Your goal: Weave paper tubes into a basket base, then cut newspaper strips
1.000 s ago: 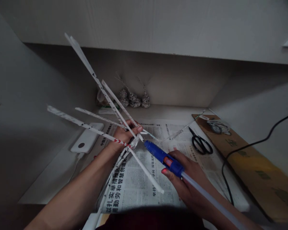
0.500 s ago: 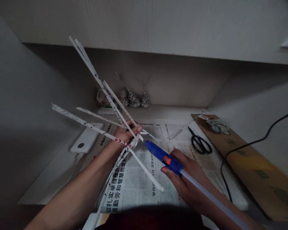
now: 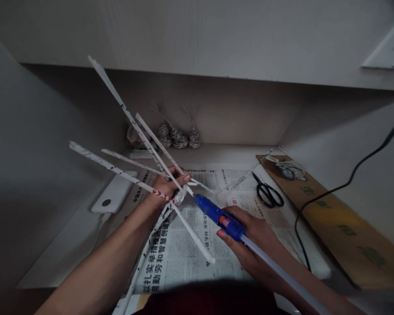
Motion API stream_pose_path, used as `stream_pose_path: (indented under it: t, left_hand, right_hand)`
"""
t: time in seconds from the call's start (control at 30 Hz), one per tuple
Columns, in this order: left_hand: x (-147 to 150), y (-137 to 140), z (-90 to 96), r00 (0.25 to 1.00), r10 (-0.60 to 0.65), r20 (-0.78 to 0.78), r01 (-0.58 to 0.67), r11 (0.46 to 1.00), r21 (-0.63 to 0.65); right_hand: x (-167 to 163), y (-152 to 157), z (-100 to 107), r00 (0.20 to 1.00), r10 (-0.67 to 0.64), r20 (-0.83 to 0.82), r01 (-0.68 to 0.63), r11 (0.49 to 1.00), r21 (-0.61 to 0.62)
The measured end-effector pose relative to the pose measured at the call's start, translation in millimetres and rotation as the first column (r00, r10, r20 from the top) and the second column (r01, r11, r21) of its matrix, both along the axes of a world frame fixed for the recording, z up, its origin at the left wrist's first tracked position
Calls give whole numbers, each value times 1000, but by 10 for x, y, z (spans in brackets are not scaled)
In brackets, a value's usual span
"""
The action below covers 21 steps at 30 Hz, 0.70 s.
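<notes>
My left hand (image 3: pixel 170 183) is closed around a bundle of rolled paper sticks (image 3: pixel 141 133), which fan out up to the left and down to the right. Some of them carry dark specks, and one has a red pattern. A blue glue gun (image 3: pixel 218 216) sits in my right hand (image 3: pixel 246 238), with a long translucent glue stick (image 3: pixel 279 269) running out of its back. Its nozzle points at the sticks beside my left thumb; whether it touches them I cannot tell. Printed newspaper (image 3: pixel 187 245) lies beneath both hands.
Black-handled scissors (image 3: pixel 269 194) rest right of the newspaper, near a cardboard piece (image 3: pixel 328 218) with a small plastic-wrapped bundle (image 3: pixel 292 170). A black cord (image 3: pixel 341 186) hangs at right. A white power bank (image 3: pixel 114 192) with a cable lies left. Several woven paper shapes (image 3: pixel 179 138) stand at the back.
The whole view has shifted slightly, so the scene sits a little further left. Both hands keep their grips, and the glue gun's nozzle stays by the sticks.
</notes>
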State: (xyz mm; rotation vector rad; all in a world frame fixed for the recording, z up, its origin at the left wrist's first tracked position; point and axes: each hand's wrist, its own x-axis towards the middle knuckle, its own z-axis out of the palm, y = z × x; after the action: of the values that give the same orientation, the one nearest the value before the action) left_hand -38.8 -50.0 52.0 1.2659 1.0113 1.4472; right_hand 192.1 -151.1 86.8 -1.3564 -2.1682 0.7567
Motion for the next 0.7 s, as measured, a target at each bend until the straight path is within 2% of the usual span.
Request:
stream_pose_path:
  t: [0.13, 0.2, 0.3, 0.37, 0.43, 0.5, 0.53, 0.6, 0.7]
  left_hand:
    - [-21, -39, 45, 999, -5, 46, 7, 999, -46]
    - [-45, -40, 50, 1000, -2, 31, 4, 997, -72]
    - [-70, -30, 39, 999, 19, -45, -24, 994, -105]
    - [-74, -20, 30, 996, 33, -87, -46, 989, -141]
    - [-73, -7, 28, 994, 49, -99, -65, 985, -159]
    - [-72, 7, 37, 991, 59, -122, -79, 983, -167]
    - [-72, 14, 45, 987, 67, -147, -91, 982, -164]
    - [-72, 26, 59, 978, 92, -186, -121, 982, -145]
    - [-83, 52, 39, 972, 109, -208, -141, 979, -146]
  right_hand:
    - [123, -102, 98, 998, -64, 10, 65, 990, -125]
    - [270, -151, 108, 997, -79, 0, 78, 988, -134]
    - [567, -173, 41, 993, -112, -32, 108, 986, -125]
    - [791, -139, -36, 975, -205, -80, 189, 966, -176]
    - [1025, -82, -106, 926, -342, -161, 288, 914, -286]
    - [1261, -36, -139, 856, -474, -206, 367, 838, -405]
    - [1376, -31, -137, 816, -538, -211, 419, 802, -425]
    - [1597, -63, -95, 763, -622, -176, 514, 748, -419]
    - [1916, -198, 35, 729, -681, -69, 629, 706, -327]
